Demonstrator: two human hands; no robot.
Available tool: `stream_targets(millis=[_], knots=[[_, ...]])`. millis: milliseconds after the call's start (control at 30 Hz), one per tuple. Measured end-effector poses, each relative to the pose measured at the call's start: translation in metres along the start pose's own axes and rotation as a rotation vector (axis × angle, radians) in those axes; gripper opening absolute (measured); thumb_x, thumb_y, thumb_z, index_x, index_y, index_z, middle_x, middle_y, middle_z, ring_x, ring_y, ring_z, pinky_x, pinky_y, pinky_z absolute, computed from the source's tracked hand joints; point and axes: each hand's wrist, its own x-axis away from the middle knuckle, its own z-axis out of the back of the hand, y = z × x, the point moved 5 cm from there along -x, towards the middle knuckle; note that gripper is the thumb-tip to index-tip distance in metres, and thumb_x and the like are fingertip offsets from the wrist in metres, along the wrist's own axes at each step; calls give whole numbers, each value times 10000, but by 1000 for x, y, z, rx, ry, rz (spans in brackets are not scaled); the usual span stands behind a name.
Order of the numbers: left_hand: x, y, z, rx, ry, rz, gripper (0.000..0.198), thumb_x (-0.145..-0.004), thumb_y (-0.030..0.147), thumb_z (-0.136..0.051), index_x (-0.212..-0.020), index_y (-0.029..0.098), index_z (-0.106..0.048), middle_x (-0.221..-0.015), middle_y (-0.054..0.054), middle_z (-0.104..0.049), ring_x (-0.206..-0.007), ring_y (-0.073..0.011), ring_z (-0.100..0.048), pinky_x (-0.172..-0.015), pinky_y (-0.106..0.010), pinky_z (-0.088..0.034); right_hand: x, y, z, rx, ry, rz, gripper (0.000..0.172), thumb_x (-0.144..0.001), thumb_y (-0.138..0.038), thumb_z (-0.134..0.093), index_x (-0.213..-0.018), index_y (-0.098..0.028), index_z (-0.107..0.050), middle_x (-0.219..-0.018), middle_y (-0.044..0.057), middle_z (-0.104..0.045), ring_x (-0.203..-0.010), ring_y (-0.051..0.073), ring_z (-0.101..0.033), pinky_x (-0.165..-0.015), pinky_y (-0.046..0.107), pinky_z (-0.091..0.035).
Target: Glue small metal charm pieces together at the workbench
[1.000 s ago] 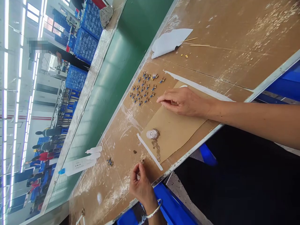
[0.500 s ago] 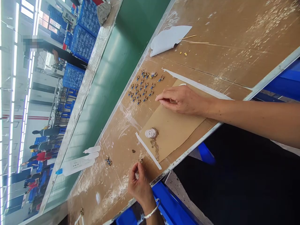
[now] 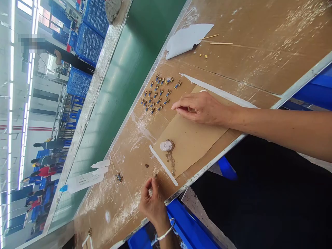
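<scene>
My right hand (image 3: 201,107) rests over a brown cardboard sheet (image 3: 192,145). Its thumb and fingertips are pinched together, and anything between them is too small to make out. Just beyond those fingertips, several small blue and gold figurines (image 3: 156,92) lie in loose rows. My left hand (image 3: 155,204), with a bracelet at the wrist, pinches near the front edge of the table. A tiny brownish piece (image 3: 155,175) shows right at its fingertips; whether it is gripped or lies behind them, I cannot tell. Another small dark piece (image 3: 147,165) lies close by.
A small whitish pot (image 3: 166,145) stands on the cardboard beside a brown smear. Two white bottles (image 3: 85,181) lie at the far edge, near a little heap of figurines (image 3: 119,177). White paper (image 3: 188,39) and thin sticks (image 3: 221,43) lie to the right. A green belt (image 3: 140,38) runs beyond.
The whole view has shifted slightly. Both hands keep their pinched poses in nearly the same places, and the figurines lie as before.
</scene>
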Motion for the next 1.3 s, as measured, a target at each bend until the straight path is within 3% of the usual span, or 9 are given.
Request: stream_targets(millis=[400, 667, 933, 1100, 1300], knots=[[-2, 6, -1, -23, -50, -29, 309, -690, 471, -625, -800, 191, -692, -789, -23, -691, -779, -191, -626, -751, -301, -465, -1, 2, -1, -19, 59, 55, 205, -866, -199, -419, -901, -180, -620, -775, 15, -617, -620, 95, -503, -584, 243, -368], [1, 28, -1, -152, -16, -234, 289, -734, 462, -552, -776, 206, -681, -734, -26, -671, -663, -169, -602, -696, -292, -462, 0, 3, -1, -4, 62, 72, 203, -882, -209, -409, -904, -179, -608, -806, 14, -625, -632, 87, -487, -602, 233, -366], [-5, 28, -1, -239, -17, -257, 294, -738, 465, -512, -758, 213, -662, -713, -34, -660, -657, -182, -592, -678, -306, -436, 1, 4, -2, 2, -8, 6, 261, -902, -243, -354, -954, -232, -610, -878, 1, -632, -703, 112, -524, -702, 264, -410], [-10, 25, -1, -276, -28, -222, 297, -720, 465, -509, -761, 212, -660, -711, -40, -663, -668, -197, -596, -670, -318, -418, 0, 2, -1, -27, -12, 10, 267, -898, -238, -352, -945, -210, -613, -861, 17, -634, -708, 126, -540, -684, 284, -414], [-17, 23, -2, -367, -24, -374, 314, -764, 462, -469, -779, 213, -660, -715, -58, -652, -704, -211, -579, -710, -337, -413, 0, 2, 0, -32, -10, 3, 265, -889, -240, -367, -940, -222, -626, -891, 33, -645, -728, 148, -551, -680, 313, -422]])
